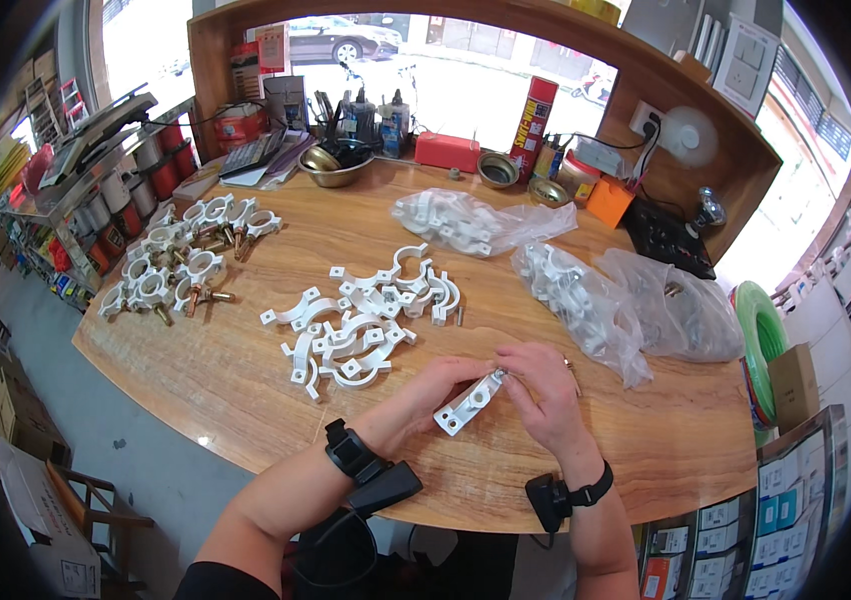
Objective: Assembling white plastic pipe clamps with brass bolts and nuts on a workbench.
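Observation:
Near the front middle of the wooden table, my left hand [438, 388] grips a white pipe clamp [470, 404], which slants down toward me with a holed tab at its near end. My right hand [546, 395] has its fingertips pinched at the clamp's far end, around a small metal screw [501, 373]. Just beyond my left hand lies a loose pile of white clamp halves [351, 340]. Farther left, several assembled round clamps [151, 283] sit in a group, some with copper-coloured bolts sticking out.
Clear plastic bags of white clamps [581, 305] lie on the right, beside another bag [681, 305]. Along the back stand a metal bowl [336, 175], a red box [448, 152], a red spray can [534, 130] and a small fan [691, 135]. Green coiled hose [761, 330] hangs past the right edge.

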`<state>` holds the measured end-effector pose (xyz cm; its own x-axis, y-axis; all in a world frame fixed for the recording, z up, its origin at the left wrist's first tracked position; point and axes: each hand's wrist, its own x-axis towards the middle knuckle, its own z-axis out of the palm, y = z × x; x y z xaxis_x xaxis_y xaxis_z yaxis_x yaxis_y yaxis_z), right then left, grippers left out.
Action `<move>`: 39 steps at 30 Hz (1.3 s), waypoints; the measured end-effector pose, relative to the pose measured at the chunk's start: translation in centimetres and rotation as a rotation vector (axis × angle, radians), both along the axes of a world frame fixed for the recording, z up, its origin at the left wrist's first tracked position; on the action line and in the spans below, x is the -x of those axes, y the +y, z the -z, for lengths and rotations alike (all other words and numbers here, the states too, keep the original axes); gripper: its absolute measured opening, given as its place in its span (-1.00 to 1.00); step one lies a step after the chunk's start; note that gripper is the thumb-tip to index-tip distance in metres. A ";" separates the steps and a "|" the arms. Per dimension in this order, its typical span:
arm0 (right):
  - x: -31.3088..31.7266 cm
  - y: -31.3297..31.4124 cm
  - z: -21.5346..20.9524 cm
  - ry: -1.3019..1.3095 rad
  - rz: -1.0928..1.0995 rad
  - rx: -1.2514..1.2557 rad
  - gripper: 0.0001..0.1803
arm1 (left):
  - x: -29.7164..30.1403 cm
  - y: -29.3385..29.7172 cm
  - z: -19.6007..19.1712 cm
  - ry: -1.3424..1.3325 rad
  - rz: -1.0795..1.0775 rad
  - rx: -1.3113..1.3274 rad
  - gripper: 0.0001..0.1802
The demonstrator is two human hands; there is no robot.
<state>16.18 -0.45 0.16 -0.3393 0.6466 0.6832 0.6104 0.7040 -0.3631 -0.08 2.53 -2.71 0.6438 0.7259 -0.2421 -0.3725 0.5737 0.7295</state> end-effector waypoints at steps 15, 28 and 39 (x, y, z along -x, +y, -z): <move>-0.2 0.1 -0.1 -0.044 -0.021 0.012 -0.79 | -0.4 0.0 0.1 0.007 -0.025 0.007 -0.79; -0.2 -0.1 -0.1 0.006 -0.015 0.021 -0.82 | -0.1 0.2 0.4 0.000 0.060 -0.010 -0.79; -0.4 0.0 -0.1 0.047 -0.034 0.096 -0.81 | -0.2 0.2 0.3 -0.024 0.033 0.007 -0.76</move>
